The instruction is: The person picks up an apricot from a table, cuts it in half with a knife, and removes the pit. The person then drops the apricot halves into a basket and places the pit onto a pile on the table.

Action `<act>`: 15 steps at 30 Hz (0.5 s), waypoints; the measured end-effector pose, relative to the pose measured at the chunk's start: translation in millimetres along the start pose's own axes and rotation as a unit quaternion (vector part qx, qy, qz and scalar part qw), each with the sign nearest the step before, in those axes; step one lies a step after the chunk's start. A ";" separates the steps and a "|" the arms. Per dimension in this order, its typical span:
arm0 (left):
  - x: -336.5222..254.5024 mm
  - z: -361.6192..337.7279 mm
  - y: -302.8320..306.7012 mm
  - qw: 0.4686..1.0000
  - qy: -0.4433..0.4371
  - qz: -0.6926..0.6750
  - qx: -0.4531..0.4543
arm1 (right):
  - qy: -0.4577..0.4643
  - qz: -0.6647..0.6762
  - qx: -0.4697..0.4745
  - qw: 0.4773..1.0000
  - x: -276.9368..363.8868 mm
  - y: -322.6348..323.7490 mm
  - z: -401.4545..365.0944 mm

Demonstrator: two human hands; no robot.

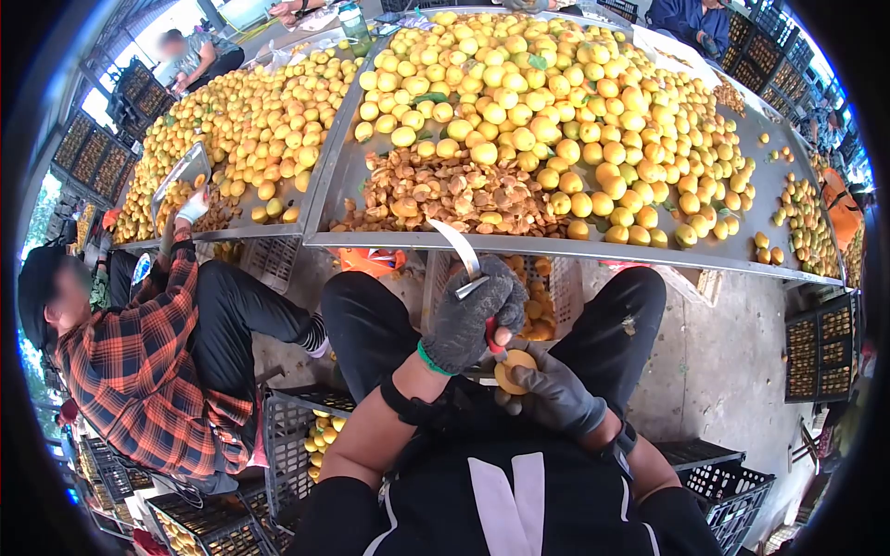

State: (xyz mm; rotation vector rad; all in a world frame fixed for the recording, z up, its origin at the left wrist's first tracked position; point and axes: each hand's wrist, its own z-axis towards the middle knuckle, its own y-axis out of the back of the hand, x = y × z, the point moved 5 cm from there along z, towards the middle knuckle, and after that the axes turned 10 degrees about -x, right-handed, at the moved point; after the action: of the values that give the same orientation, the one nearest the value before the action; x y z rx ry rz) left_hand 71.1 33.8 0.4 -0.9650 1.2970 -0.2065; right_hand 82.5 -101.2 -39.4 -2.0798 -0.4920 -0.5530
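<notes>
Hands (475, 317) (559, 389) curled, knife (458, 245) in left, fruit (512, 372) right

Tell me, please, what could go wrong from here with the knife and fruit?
The bare knife in the left hand could slip and cut the right hand close by. The held fruit might slide from that grip and drop. Piled fruit near the table's rim could roll off.

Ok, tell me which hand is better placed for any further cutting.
Likely the left hand: it already grips the knife, though the blade now points away from the fruit. The right hand is holding that fruit, so it seems better kept for steadying.
</notes>
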 end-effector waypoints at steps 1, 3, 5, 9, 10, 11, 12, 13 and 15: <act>-4.8 -0.1 -1.4 1.000 0.014 -0.009 0.003 | 0.020 0.007 -0.036 0.999 3.1 -1.7 -1.2; -3.4 -2.0 -2.3 0.999 0.025 -0.044 -0.012 | 0.037 -0.035 -0.020 0.998 5.7 1.2 -4.8; -1.3 -2.6 -3.5 0.996 0.037 -0.079 -0.026 | 0.054 -0.078 -0.005 0.996 8.4 2.3 -8.1; -4.0 -7.5 -10.3 0.999 -0.008 -0.035 -0.030 | 0.108 -0.129 -0.025 0.985 11.7 2.6 -10.6; -2.3 -8.1 -9.1 0.997 0.001 -0.043 -0.060 | 0.131 -0.150 -0.029 0.979 12.5 2.7 -11.3; -2.4 -6.4 -8.8 0.997 0.000 -0.043 -0.059 | 0.132 -0.151 -0.029 0.979 14.4 1.3 -10.8; -2.9 -5.1 -9.5 0.993 0.003 -0.110 -0.031 | 0.103 -0.089 0.001 0.991 14.2 -3.3 -10.6; -3.8 -4.6 -9.7 0.984 0.006 -0.176 -0.002 | 0.075 -0.025 0.032 0.996 13.6 -7.7 -10.5; 0.7 -5.1 -3.2 0.985 0.034 -0.168 -0.019 | 0.047 0.002 0.029 0.998 11.8 -9.7 -10.1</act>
State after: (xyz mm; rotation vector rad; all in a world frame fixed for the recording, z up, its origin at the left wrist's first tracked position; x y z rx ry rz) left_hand 68.0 29.0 2.4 -1.2162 1.1958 -0.4798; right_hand 84.9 -103.2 -21.3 -1.9885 -0.4436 -0.6244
